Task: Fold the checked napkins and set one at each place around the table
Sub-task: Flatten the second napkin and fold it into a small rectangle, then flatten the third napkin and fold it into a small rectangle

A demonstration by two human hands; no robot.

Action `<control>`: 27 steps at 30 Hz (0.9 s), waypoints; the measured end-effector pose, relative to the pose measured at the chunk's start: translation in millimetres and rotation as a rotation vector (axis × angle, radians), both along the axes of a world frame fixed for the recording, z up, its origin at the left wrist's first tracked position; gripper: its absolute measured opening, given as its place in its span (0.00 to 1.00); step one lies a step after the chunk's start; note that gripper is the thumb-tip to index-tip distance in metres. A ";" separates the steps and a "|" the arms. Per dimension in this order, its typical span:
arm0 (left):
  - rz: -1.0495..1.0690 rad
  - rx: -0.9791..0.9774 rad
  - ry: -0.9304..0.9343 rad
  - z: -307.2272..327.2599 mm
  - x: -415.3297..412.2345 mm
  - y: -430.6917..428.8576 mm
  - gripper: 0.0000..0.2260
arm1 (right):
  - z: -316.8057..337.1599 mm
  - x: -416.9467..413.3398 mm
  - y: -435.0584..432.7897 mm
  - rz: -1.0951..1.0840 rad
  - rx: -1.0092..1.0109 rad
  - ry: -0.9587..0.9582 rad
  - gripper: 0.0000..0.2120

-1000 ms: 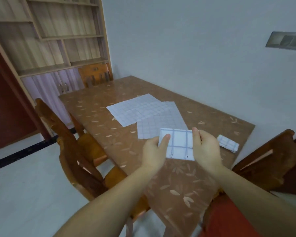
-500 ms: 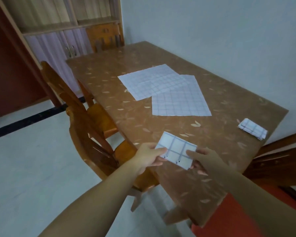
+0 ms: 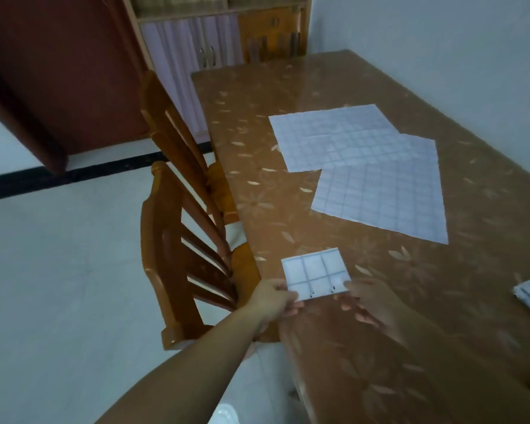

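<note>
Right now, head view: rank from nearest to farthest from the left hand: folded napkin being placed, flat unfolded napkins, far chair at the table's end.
1. Folded napkin: touching the left hand, at the table's near left edge.
2. Unfolded napkins: flat mid-table, up and right.
3. Far chair: at the table's far end, top of view.

This is a dining room in a home. A brown table [image 3: 380, 347] has wooden chairs [image 3: 178, 240] beside it, and a cupboard [image 3: 202, 41] stands far past the fingers.
</note>
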State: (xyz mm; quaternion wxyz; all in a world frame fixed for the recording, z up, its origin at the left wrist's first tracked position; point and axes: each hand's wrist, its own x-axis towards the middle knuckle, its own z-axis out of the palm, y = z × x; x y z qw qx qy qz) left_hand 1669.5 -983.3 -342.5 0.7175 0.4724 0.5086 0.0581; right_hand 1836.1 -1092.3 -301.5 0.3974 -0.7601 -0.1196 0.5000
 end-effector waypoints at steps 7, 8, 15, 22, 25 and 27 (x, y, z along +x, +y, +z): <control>0.288 0.065 0.055 -24.2 14.8 5.7 0.04 | -46.7 28.1 36.5 0.152 -0.076 -0.192 0.04; 0.321 0.089 0.067 -28.3 15.1 8.6 0.04 | -51.1 30.3 42.5 0.169 -0.065 -0.212 0.04; 0.384 0.241 0.223 -38.1 3.9 17.0 0.17 | -67.0 33.6 73.3 0.326 -0.054 -0.300 0.04; 0.217 0.437 0.276 3.9 -4.4 45.9 0.09 | -43.3 44.3 83.7 0.566 -0.158 -0.566 0.12; 0.091 0.537 0.267 23.6 -2.9 66.2 0.08 | -25.8 45.4 87.6 0.585 -0.175 -0.692 0.12; 0.008 0.601 0.249 35.1 0.5 81.2 0.09 | -16.2 43.7 91.5 0.558 -0.165 -0.712 0.12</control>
